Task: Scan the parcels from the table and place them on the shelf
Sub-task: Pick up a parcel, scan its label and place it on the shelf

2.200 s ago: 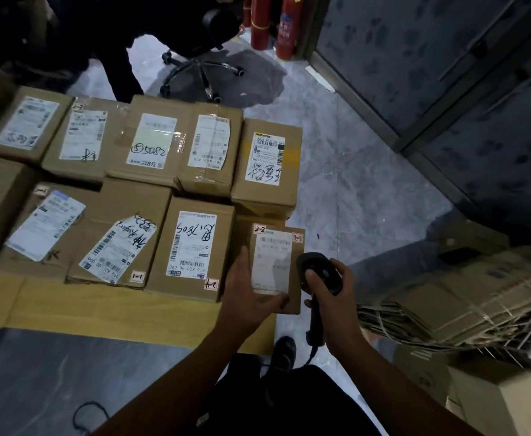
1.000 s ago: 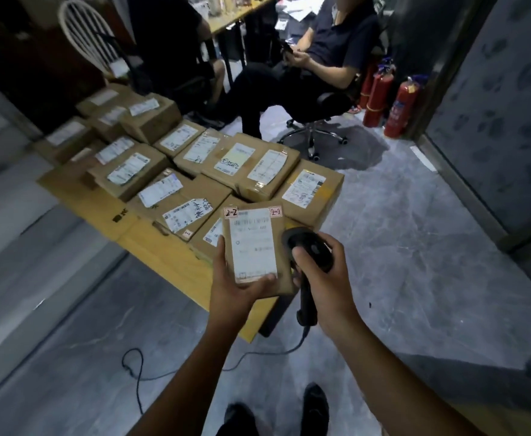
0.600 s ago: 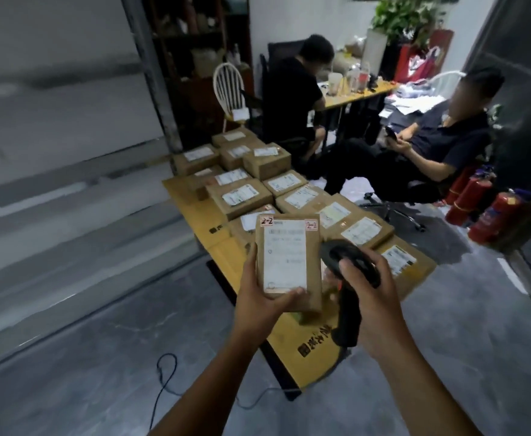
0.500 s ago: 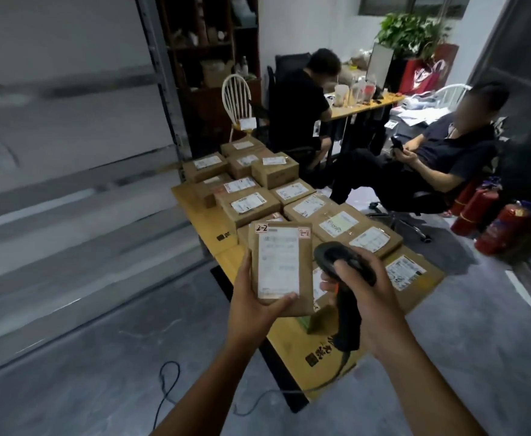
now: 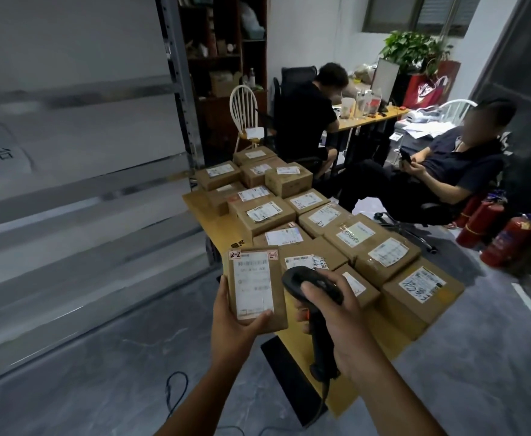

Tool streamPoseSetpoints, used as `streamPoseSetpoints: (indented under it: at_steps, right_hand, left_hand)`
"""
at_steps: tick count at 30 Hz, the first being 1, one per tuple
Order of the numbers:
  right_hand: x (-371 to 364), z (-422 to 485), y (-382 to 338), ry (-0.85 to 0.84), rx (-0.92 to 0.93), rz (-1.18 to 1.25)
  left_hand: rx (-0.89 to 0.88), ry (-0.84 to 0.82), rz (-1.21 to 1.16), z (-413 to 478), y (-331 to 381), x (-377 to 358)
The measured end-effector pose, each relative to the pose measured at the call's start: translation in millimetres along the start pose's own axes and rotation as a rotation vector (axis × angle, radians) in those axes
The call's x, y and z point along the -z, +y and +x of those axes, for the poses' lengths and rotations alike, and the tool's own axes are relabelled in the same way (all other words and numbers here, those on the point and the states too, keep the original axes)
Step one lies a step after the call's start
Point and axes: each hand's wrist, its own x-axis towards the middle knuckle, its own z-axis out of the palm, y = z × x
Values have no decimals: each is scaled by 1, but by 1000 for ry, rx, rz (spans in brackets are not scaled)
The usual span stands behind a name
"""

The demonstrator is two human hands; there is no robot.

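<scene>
We had lifted the parcel (image 5: 254,284) off the counter (image 5: 218,228), so shelving seemed next; left hand (image 5: 232,324) gripped it, right hand (image 5: 341,316) the scanner (image 5: 305,280).

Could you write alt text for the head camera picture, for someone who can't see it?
A person's left hand holds a small cardboard parcel marked 2-2, while the right hand grips a black barcode scanner. Behind them, a wooden table is covered with labelled boxes.
</scene>
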Motion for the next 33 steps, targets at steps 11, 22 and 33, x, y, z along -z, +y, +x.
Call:
streamPoseSetpoints:
  at_steps: [11, 22, 33]
  right_hand:
    - [-27, -7, 29, 69, -40, -7]
    - [-4, 19, 53, 36, -104, -4]
    - [39, 73, 91, -129, -321, 24]
  left_hand:
    - [34, -16, 48, 7, -26, 31]
    - [114, -16, 98, -4, -42, 5]
    - [349, 133, 280, -35, -66, -14]
